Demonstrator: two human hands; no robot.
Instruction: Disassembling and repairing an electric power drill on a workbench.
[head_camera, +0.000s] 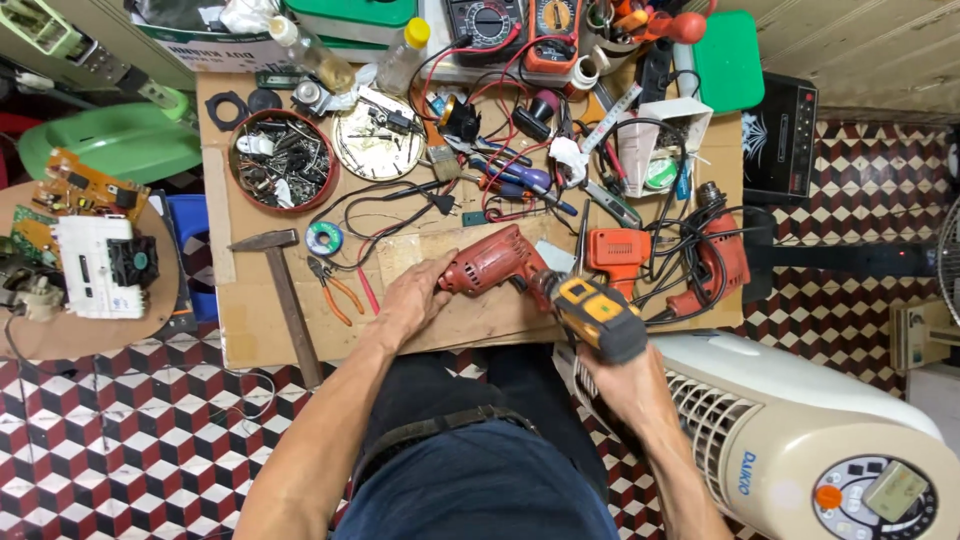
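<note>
Checkered red-white floor, cardboard-covered tabletop (250, 330) crammed w/ tools. White fan unit (800, 430) at right, close by elbow. Red drill (490, 262) lies on side at tabletop front edge; left hand (410, 300) pressed flat on its rear, grip spread. Right hand (625, 385) grip closed round yellow-black power driver (595, 312), nose touching drill body. Drill casing looks shut yet, so work prob. early. Clutter near: orange drill (618, 250) w/ cord tangle, hammer (285, 295), pliers (335, 285), round tin of parts (283, 160).
</note>
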